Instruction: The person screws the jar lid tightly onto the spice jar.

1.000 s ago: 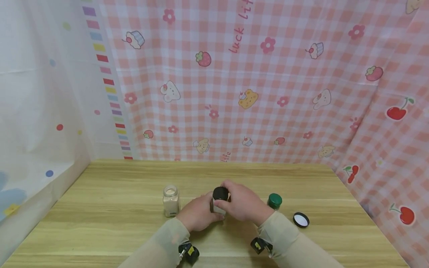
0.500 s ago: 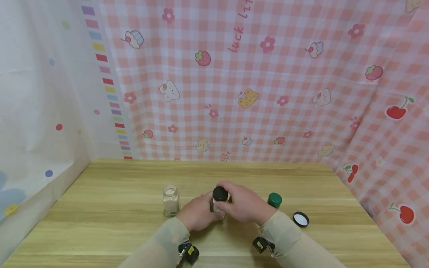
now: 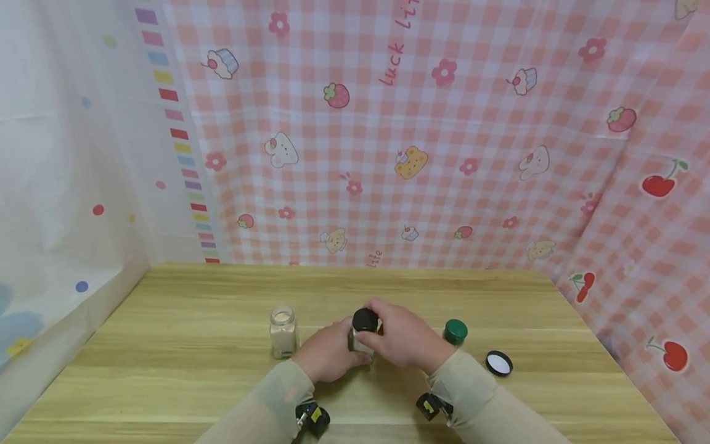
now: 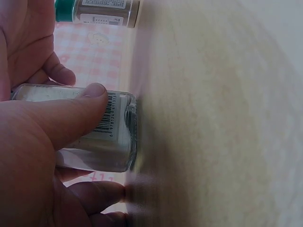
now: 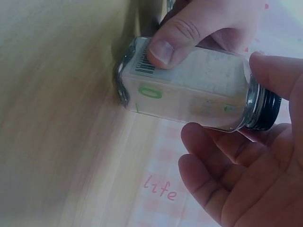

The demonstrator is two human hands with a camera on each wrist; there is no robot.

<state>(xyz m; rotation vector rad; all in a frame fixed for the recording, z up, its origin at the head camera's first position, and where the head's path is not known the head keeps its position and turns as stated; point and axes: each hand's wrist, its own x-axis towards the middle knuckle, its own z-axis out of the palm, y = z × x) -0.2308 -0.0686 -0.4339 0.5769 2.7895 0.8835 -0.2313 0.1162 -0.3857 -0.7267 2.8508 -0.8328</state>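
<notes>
My left hand (image 3: 331,353) grips a clear glass jar (image 5: 189,90) with a barcode label, its thumb over the label. The jar stands upright on the wooden table, and its contents look pale. Around the black screw lid (image 3: 365,319) on top, my right hand (image 3: 407,336) curls its thumb and index finger. In the right wrist view its other fingers lie loosely bent beside the glass. Left of my hands stands a second glass jar (image 3: 283,336), uncapped, with pale powder inside. A black lid (image 3: 498,364) lies white side up at the right.
A green-capped jar (image 3: 455,333) stands beyond my right forearm, partly hidden; its labelled body (image 4: 106,12) shows in the left wrist view. Something brownish peeks out beside my right fingers. Checked cloth (image 3: 355,135) hangs behind the wooden table (image 3: 194,320).
The right hand's fingers have shifted left over the black lid and then back right. My left hand and the jar have stayed in place.
</notes>
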